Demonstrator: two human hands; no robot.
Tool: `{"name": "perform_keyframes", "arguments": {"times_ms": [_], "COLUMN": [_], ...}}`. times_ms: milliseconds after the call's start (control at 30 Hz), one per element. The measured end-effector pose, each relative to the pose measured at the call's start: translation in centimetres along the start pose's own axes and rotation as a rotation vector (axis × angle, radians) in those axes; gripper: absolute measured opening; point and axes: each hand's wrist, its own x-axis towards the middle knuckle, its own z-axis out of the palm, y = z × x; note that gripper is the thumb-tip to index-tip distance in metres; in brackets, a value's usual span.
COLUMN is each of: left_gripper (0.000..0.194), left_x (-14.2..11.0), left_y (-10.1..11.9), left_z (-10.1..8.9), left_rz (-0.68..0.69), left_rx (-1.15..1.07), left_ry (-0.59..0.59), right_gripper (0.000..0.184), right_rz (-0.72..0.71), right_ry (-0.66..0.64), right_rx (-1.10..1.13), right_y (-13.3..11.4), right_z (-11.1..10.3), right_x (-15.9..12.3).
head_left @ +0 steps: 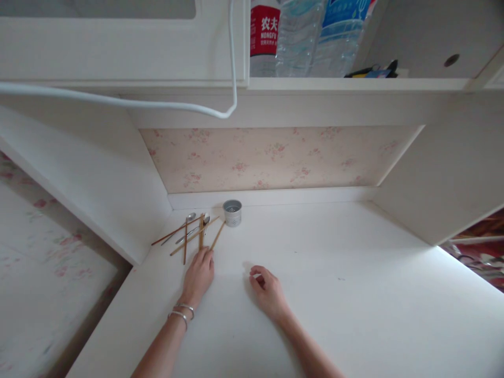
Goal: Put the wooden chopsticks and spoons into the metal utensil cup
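My left hand (200,275), with two bangles at the wrist, rests on the white tabletop with its fingers closed at the near end of a wooden chopstick (218,234). Its fingertips also meet the ends of a pair of chopsticks (201,231). More chopsticks (185,241) lie crossed over metal spoons (191,216) to the left. Just beyond stands a grey metal utensil cup (232,215), upright, with holes in its bottom. My right hand (268,290) lies to the right, loosely curled with a gap between thumb and fingers and nothing visible in it.
The white tabletop (315,294) runs between side panels to a flowered back wall (271,157). Overhead, a shelf (354,84) holds plastic bottles (299,39). A white cable (173,105) hangs in front of the upper cabinet.
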Motion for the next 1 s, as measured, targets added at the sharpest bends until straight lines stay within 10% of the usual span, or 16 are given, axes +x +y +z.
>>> {"name": "perform_keyframes", "arguments": {"times_ms": [1000], "left_gripper": [0.035], "left_x": [0.8], "left_y": [-1.2], "left_z": [-0.6], "left_rz": [-0.074], "left_rx": [0.097], "left_ry": [-0.031], "right_gripper": [0.015], "right_rz": [-0.014], "right_ry": [-0.053], "right_rx": [-0.029], "right_y": [0.0], "right_z": [0.0], "right_x": [0.1]}}
